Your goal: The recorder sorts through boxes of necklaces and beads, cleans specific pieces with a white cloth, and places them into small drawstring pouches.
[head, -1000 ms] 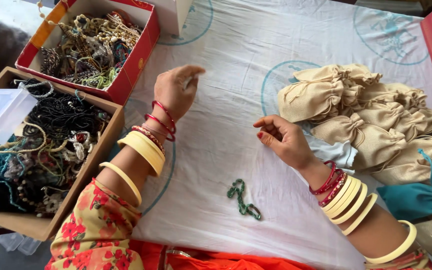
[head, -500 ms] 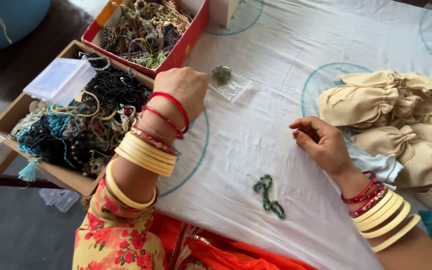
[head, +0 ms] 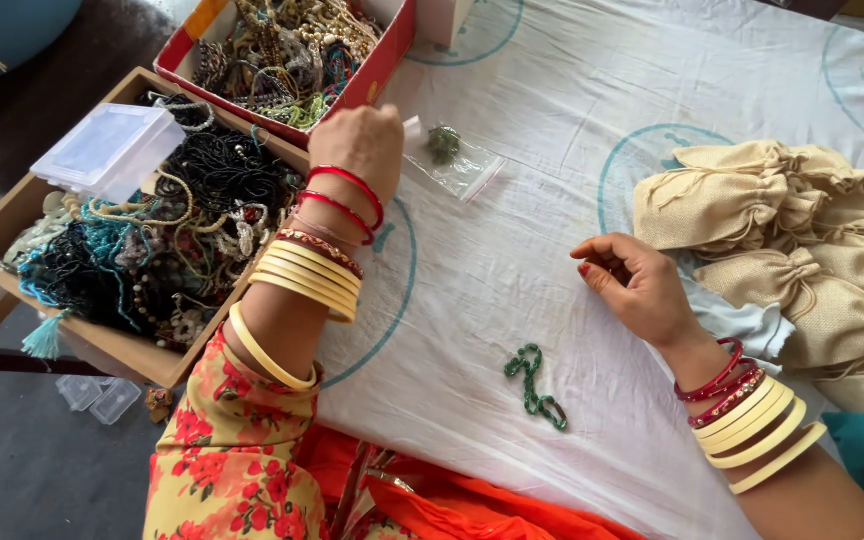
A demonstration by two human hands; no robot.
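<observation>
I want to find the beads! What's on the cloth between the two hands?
In the head view, only bare white cloth lies between the left hand and the right hand. The green bead string lies lower, nearer the person.

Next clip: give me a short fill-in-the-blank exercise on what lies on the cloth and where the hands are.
1. The left hand reaches to a small clear plastic bag that holds a ____ piece of jewellery.
2. The right hand rests on the white cloth, holding ____.
3. The green bead string lies on the cloth, nearer the ____ hand.
4. The beige drawstring pouches are heaped on the person's ____ side.

Missing words: green; nothing; right; right
</observation>
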